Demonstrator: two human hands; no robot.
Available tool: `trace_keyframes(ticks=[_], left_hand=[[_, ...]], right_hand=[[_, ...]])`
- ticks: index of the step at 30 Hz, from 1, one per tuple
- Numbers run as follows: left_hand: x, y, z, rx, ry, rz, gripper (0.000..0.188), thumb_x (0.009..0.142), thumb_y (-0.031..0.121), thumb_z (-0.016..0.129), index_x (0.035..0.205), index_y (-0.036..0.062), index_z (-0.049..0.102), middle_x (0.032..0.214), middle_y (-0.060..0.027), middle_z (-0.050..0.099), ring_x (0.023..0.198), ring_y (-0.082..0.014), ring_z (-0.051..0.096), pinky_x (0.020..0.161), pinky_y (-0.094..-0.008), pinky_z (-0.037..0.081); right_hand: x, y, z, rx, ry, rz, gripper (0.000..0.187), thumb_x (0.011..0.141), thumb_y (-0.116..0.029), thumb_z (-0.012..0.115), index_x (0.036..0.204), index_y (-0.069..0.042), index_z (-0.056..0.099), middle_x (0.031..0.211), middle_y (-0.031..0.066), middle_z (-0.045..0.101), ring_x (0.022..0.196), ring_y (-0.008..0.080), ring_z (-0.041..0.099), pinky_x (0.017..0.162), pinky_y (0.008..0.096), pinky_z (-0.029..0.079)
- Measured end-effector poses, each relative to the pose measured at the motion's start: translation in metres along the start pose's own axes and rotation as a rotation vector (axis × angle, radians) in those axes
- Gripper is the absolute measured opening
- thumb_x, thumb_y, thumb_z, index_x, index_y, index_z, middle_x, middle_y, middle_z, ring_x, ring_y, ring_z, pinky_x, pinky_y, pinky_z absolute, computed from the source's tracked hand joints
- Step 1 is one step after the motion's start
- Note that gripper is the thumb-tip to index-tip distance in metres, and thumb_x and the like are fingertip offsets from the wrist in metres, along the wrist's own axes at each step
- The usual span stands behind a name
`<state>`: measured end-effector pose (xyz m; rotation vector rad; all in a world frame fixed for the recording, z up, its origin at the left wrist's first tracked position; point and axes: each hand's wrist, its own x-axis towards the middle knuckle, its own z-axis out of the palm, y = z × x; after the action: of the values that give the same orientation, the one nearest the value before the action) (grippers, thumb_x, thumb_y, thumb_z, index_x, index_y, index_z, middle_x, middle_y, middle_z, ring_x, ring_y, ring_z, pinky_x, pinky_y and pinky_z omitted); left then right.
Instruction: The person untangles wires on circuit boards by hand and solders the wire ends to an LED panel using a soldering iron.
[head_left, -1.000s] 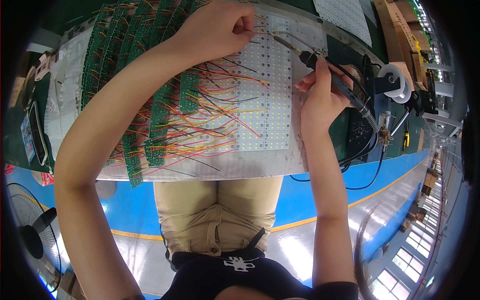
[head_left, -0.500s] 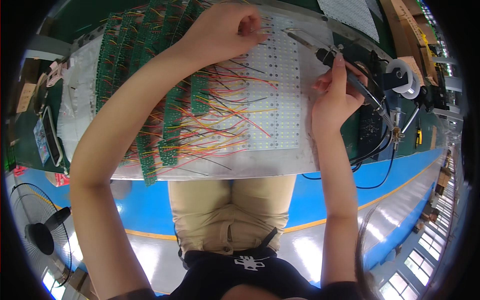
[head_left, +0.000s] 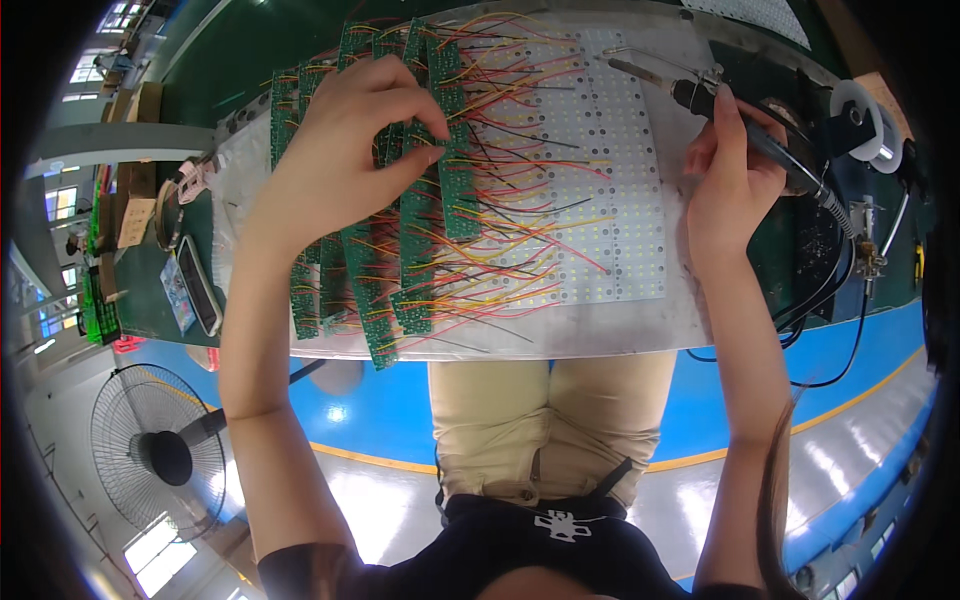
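Note:
My right hand (head_left: 728, 190) is wrapped round a soldering iron (head_left: 780, 150) with a thin metal feed tube by its tip. The tip points left, over the far right part of a white LED panel (head_left: 635, 240). My left hand (head_left: 360, 145) hovers over narrow green circuit boards (head_left: 458, 190), thumb and forefinger curved and a little apart, with nothing visible between them. The boards lie side by side, partly overlapping. Red, yellow and black wires (head_left: 520, 225) run from them rightward across the panel. My left hand and forearm hide part of the boards.
A solder wire spool (head_left: 866, 125) on a stand is at the right, with black cables (head_left: 825, 300) below it. A phone (head_left: 198, 285) lies at the table's left. A standing fan (head_left: 165, 455) is at the lower left. Cardboard boxes (head_left: 135, 205) stand at the far left.
My left hand has moved left, from the wire ends over the panel back above the green boards, and its fingers have parted. The right hand still grips the iron. The view has turned left.

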<state>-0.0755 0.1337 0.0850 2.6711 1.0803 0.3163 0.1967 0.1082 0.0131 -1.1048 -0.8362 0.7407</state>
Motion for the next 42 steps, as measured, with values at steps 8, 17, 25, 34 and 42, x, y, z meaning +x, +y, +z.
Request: trace_keyframes(ticks=[8,17,25,34,42], left_hand=[[0.001,0.012,0.007,-0.040,-0.015,-0.025,0.020,0.064,0.006,0.074,0.081,0.0065,0.063,0.086,-0.0061,0.051,0.086,-0.0251,0.052,0.076,-0.0350,0.038],[0.004,0.016,0.010,0.071,0.022,-0.051,0.020,0.066,0.007,0.072,0.080,0.0072,0.059,0.087,-0.0057,0.052,0.088,-0.0252,0.052,0.079,-0.0371,0.037],[0.004,0.019,0.013,0.054,0.012,-0.047,0.020,0.066,0.004,0.071,0.082,0.0061,0.060,0.086,-0.0066,0.053,0.085,-0.0265,0.054,0.077,-0.0360,0.039],[0.004,0.024,0.016,0.082,0.024,-0.065,0.020,0.066,0.003,0.070,0.082,0.0039,0.059,0.087,-0.0085,0.053,0.082,-0.0283,0.055,0.073,-0.0373,0.041],[0.005,0.022,0.024,-0.040,0.027,-0.107,0.016,0.072,-0.001,0.067,0.083,0.0011,0.056,0.086,-0.0110,0.052,0.081,-0.0296,0.054,0.071,-0.0358,0.042]], right_hand=[[0.001,0.000,0.000,0.023,-0.022,-0.005,0.018,0.087,-0.015,0.065,0.089,0.000,0.054,0.058,0.0014,0.048,0.049,0.0069,0.042,0.046,0.0229,0.036],[0.002,-0.002,0.000,-0.005,-0.035,0.009,0.019,0.087,-0.014,0.064,0.091,0.001,0.053,0.059,0.0019,0.049,0.050,0.0073,0.043,0.047,0.0233,0.036],[0.002,0.000,0.000,-0.006,-0.034,0.015,0.020,0.087,-0.015,0.065,0.092,0.001,0.054,0.059,0.0021,0.049,0.050,0.0076,0.044,0.046,0.0233,0.036],[0.002,-0.001,-0.001,-0.012,-0.040,0.030,0.021,0.086,-0.016,0.066,0.092,0.000,0.054,0.058,0.0013,0.049,0.050,0.0071,0.043,0.045,0.0225,0.035],[0.003,0.000,-0.001,0.015,-0.026,0.046,0.022,0.085,-0.017,0.067,0.093,0.000,0.055,0.059,0.0007,0.049,0.050,0.0065,0.043,0.045,0.0221,0.034]])
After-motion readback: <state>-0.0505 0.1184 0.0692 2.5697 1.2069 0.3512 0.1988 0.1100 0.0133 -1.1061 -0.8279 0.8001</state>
